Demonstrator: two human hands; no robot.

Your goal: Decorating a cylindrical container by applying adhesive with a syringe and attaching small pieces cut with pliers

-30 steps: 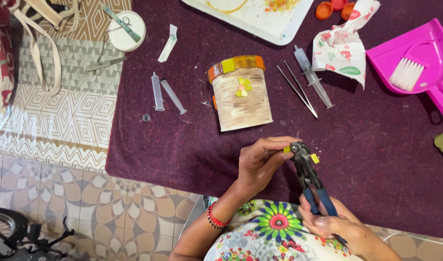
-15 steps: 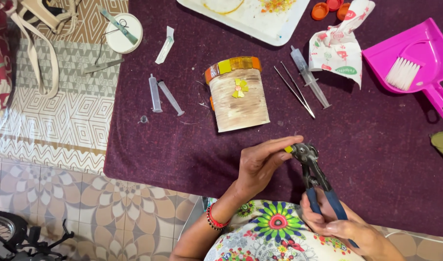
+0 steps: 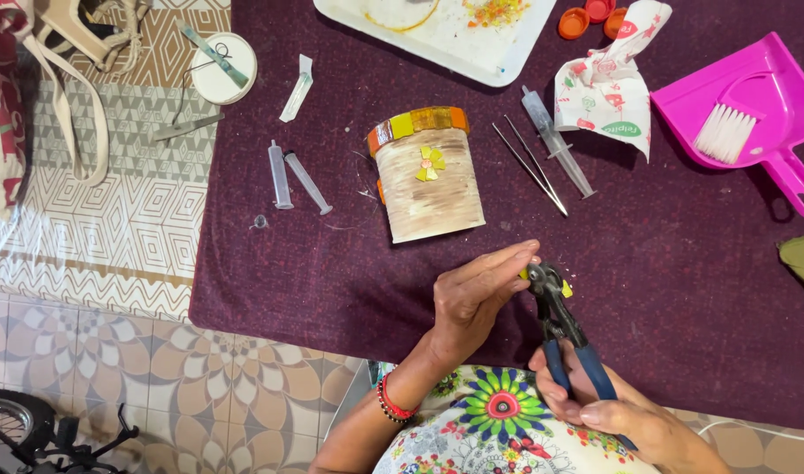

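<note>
R hand (image 3: 608, 408) at bottom right grips blue-handled nippers (image 3: 564, 329); L hand (image 3: 476, 294) pinches a small yellow piece (image 3: 524, 274) at their head, w/ decorated jar (image 3: 428, 175) above, frame centre.

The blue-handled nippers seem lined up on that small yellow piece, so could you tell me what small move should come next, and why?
Probably a gentle squeeze of the handles: the right hand grips the nippers, and the left hand steadies the yellow piece at their head.
</note>
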